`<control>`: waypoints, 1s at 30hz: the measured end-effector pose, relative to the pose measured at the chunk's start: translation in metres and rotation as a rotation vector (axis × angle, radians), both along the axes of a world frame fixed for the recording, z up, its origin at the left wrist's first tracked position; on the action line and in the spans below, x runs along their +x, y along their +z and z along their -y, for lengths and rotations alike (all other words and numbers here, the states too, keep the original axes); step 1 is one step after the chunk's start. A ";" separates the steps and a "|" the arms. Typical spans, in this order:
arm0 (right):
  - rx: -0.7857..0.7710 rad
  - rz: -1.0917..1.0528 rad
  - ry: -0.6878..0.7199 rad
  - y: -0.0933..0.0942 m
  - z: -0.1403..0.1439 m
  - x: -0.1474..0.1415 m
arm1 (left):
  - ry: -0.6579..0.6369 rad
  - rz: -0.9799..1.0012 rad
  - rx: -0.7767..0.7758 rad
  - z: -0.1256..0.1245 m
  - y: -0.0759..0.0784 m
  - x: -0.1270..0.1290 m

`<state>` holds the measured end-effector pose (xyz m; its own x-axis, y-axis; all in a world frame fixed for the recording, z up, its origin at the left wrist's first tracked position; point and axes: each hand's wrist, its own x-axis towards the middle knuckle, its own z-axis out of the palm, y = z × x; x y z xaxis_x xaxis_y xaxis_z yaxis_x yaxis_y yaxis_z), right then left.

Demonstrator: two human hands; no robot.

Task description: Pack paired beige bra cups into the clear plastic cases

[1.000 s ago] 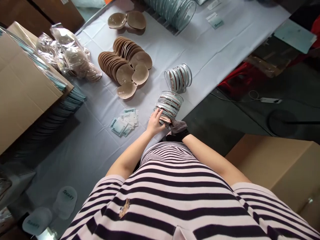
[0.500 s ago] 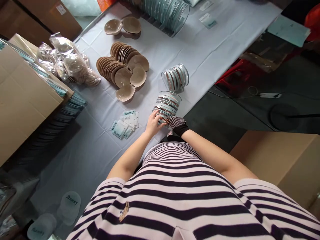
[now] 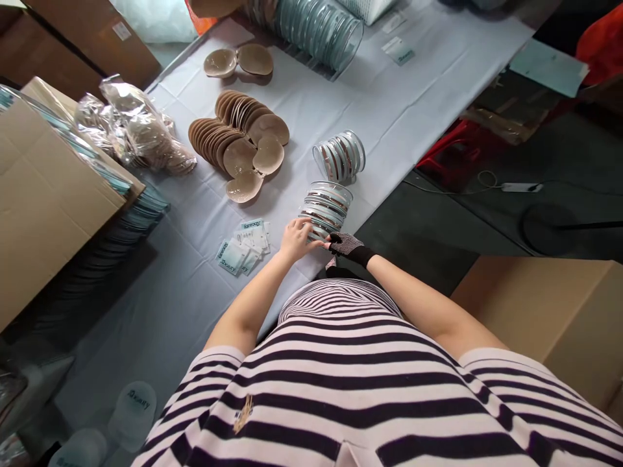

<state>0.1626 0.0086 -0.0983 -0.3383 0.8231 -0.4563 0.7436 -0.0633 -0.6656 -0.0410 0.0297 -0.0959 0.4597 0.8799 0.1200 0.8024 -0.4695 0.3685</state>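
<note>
At the near table edge stands a row of clear round plastic cases (image 3: 327,200) with brown and white layers inside. My bare left hand (image 3: 296,240) is closed on the near end of this row, fingers on its left side. My right hand (image 3: 344,243), in a dark dotted glove, grips the same end from the right. The fingertips of both hands nearly meet there. Just beyond lies a second row of similar cases (image 3: 339,155). Left of it are stacked beige adhesive bra cups (image 3: 238,133), and nearer me some small printed packets (image 3: 242,248).
A pair of cups (image 3: 256,59) and a long row of clear cases (image 3: 318,32) lie farther back. Plastic-bagged cups (image 3: 146,126) and an open carton (image 3: 58,201) are at the left. Another carton (image 3: 535,311) stands on the floor at right.
The view has shifted slightly, so the table things sit a little lower. My gloved hand has turned slightly at the near end of the row; both hands stay on the cases.
</note>
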 end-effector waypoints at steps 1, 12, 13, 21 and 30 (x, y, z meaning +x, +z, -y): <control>0.057 0.052 -0.014 0.002 0.002 -0.002 | 0.011 0.004 0.010 -0.001 -0.001 0.001; 0.588 0.229 -0.218 0.051 -0.063 0.029 | -0.139 0.070 -0.007 -0.002 -0.005 0.012; 0.608 0.238 -0.295 0.056 -0.091 0.034 | -0.153 0.054 -0.020 -0.003 -0.004 0.009; 0.287 0.307 -0.146 0.048 -0.280 0.064 | 0.039 -0.027 -0.048 0.006 0.000 0.022; 0.484 0.209 0.716 0.058 -0.329 0.053 | 0.347 0.118 -0.081 0.010 -0.007 0.120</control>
<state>0.2154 0.3375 -0.0406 -0.7944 0.5649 -0.2231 0.6063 0.7164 -0.3451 0.0794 0.0197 -0.1032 0.1193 0.9898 0.0778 0.8584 -0.1422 0.4929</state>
